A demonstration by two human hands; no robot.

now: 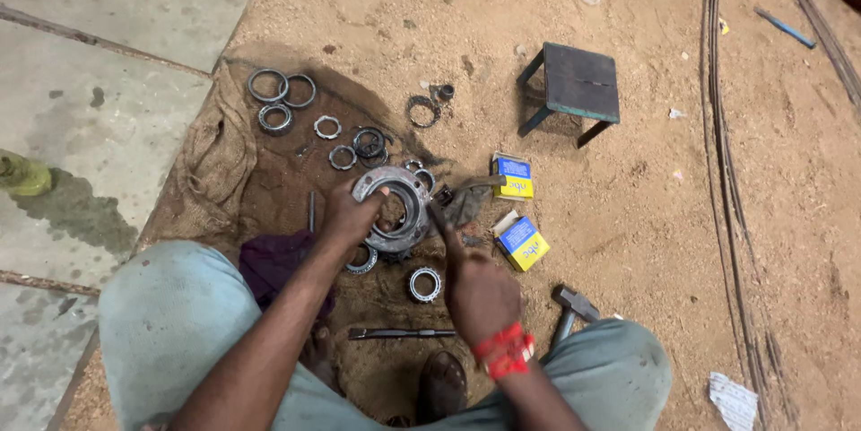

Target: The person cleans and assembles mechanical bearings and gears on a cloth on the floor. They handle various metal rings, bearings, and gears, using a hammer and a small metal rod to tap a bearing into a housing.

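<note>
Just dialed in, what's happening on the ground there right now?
A person sits over a piece of burlap sacking on sandy ground. The left hand grips a round metal hub housing, fingers inside its opening. The right hand rests a finger against the housing's rim. Loose bearing rings lie scattered on the sacking, with a bearing, a chisel, a hammer and two small boxes nearby.
</note>
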